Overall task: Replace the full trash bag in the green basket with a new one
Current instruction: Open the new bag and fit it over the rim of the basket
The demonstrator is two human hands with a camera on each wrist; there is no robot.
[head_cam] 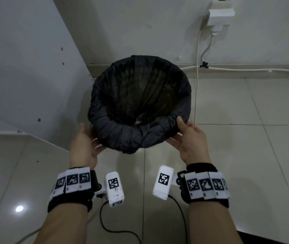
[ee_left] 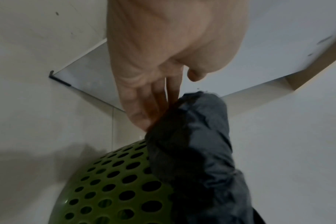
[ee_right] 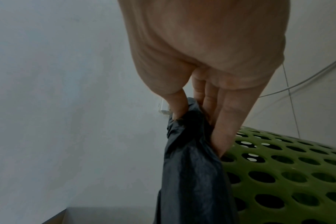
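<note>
The black trash bag [head_cam: 140,95] lines the basket, its edge rolled over the rim, and it looks nearly empty inside. From the head view the bag hides the green perforated basket [ee_left: 113,189], which shows below the fold in both wrist views [ee_right: 288,174]. My left hand [head_cam: 87,141] is at the near-left rim. Its straight fingers [ee_left: 144,106] touch the underside of the folded bag edge [ee_left: 192,136], and the thumb stays off it. My right hand [head_cam: 184,134] pinches the near-right fold [ee_right: 188,144], thumb on top, fingers beneath.
The basket stands on a pale tiled floor [head_cam: 245,138] by the back wall. A white cabinet panel [head_cam: 25,67] rises close on the left. A wall socket with a plug [head_cam: 219,13] and white cables [head_cam: 197,76] are at the right rear.
</note>
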